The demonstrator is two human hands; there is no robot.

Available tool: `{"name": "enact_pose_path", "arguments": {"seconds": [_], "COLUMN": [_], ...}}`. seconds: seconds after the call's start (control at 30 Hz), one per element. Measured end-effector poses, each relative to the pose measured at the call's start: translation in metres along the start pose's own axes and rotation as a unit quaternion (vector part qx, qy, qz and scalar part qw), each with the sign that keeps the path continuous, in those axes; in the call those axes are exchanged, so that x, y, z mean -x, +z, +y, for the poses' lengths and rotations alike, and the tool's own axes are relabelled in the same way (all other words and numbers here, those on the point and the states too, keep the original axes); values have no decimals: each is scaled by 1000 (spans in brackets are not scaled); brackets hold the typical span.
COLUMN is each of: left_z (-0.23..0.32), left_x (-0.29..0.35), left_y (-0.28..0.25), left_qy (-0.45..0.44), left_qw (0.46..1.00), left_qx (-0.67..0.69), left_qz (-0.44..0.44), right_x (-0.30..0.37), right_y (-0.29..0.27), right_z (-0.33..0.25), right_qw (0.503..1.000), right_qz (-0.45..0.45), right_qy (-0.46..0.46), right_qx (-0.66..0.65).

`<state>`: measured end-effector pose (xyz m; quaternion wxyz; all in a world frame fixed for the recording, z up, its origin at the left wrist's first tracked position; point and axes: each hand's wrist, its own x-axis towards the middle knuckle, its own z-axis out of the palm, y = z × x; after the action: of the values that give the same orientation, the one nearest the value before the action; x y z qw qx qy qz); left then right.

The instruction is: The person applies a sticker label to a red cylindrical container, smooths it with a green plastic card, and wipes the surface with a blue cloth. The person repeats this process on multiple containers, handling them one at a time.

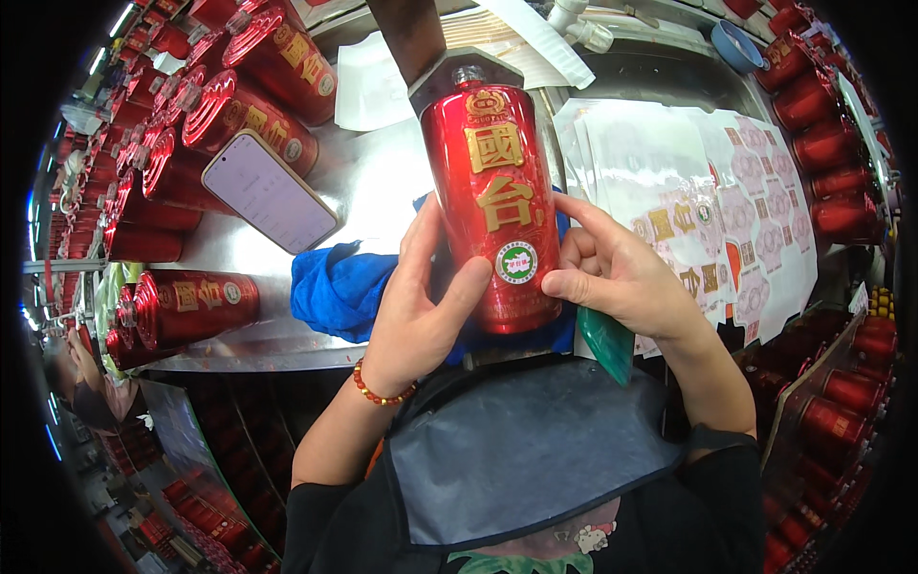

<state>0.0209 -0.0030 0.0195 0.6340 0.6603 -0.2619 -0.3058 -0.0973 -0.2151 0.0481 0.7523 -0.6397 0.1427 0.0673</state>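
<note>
A glossy red bottle with raised gold lettering and a round green-and-white sticker is in front of me, its neck end toward a dark metal holder. My left hand wraps the bottle's left side, thumb on its front. On the other side, my right hand grips the lower body, its thumb beside the sticker and its other fingers curled. A green, flat, scraper-like piece sticks out below my right hand; its other end is hidden. Blue cloth lies under and beside the bottle.
A phone leans against several red bottles at the left of the metal table. Sheets of decals lie at the right, with a blue bowl beyond. More red bottles line the right edge.
</note>
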Motion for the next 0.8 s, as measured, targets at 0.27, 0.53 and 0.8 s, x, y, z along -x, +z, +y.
{"name": "enact_pose_path", "arguments": {"seconds": [0.27,0.53,0.8], "left_z": [2,35,34], "left_x": [-3,-54,-65], "left_y": [-2,6,10], "left_qy": [5,29,20], "left_qw": [1000,985,984], "left_qx": [15,148,149], "left_qz": [18,89,92], "right_x": [-12,-56,-67], "right_y": [-15,-23,-23], "right_z": [-13,-48,-48], "right_qw": [998,988,988], "right_qz": [28,52,38], "right_qy": [-32,-83,-78], "right_qx": [57,118,125]}}
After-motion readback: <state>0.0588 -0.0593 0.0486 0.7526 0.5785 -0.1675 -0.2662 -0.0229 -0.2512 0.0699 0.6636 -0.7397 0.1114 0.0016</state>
